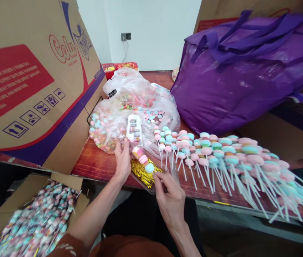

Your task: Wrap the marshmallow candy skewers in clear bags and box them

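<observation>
A marshmallow skewer (143, 159) with pink, multicoloured and pale blue pieces hangs slantwise between my hands, over a clear tray of gold twist ties (143, 175). My right hand (170, 196) is closed, thumb and fingers pinching the skewer's lower end by its stick, which is mostly hidden. Up and to the left, my left hand (122, 159) pinches what looks like the clear wrapper at the skewer's top end. Right of the tray, many unwrapped marshmallow skewers (231, 160) lie in a long row, white sticks toward me.
Clear bags of sweets (140, 94) lie behind my hands, with a white labelled packet (134, 129) on them. A large carton (34, 71) stands left; a purple bag (242, 75) bulges at right. Below left, an open box (39, 217) holds wrapped skewers.
</observation>
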`<state>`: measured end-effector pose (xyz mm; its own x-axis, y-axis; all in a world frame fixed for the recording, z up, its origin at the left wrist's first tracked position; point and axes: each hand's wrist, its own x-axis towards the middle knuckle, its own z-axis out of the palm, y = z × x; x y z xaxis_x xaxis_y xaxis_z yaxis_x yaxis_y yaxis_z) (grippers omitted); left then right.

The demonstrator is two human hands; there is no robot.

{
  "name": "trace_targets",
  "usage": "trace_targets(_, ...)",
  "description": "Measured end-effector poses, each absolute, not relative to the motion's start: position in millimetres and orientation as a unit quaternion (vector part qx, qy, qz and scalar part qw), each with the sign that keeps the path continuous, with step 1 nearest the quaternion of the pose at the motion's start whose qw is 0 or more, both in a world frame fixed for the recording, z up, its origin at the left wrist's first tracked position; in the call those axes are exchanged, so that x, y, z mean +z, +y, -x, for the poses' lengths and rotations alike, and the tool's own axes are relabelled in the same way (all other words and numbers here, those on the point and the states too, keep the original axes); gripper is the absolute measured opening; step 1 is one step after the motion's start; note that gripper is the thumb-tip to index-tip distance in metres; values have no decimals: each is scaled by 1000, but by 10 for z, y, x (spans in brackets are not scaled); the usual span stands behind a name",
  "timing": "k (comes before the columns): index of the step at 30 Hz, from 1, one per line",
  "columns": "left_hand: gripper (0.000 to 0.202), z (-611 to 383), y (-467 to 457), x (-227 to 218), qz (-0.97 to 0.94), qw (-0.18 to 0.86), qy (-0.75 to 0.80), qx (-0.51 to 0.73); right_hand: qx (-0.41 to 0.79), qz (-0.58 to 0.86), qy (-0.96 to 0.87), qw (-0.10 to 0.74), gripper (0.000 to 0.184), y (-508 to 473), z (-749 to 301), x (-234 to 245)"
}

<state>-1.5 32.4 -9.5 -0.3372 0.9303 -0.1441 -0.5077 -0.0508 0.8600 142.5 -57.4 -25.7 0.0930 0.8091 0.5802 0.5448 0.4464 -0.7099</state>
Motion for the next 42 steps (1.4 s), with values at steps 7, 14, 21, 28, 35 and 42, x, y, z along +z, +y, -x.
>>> trace_targets(7, 42, -69, 118, 11, -265, 620, 417, 610, 92, 507, -694, 502, 15, -514, -1380, -265)
trace_targets(14, 41, 6, 111, -26, -216, 681, 370, 593, 191, 509, -674, 501, 21, -504, -1302, -190)
trace_targets(21, 39, -35, 62, -41, -165, 734, 353, 556, 627, 497, -349, 488, 33, -487, -1222, -146)
trace_targets(28, 35, 26, 104, 59, -132, 742, 367, 545, 619, 493, -390, 471, 33, -494, -1269, -138)
trace_targets(35, 35, 2, 132, 30, -120, 728, 379, 558, 537, 540, -466, 451, 35, -606, -1266, -155)
trace_targets(42, 36, -111, 39, -5, -146, 723, 369, 565, 512, 537, -474, 474, 29, -567, -1190, -183)
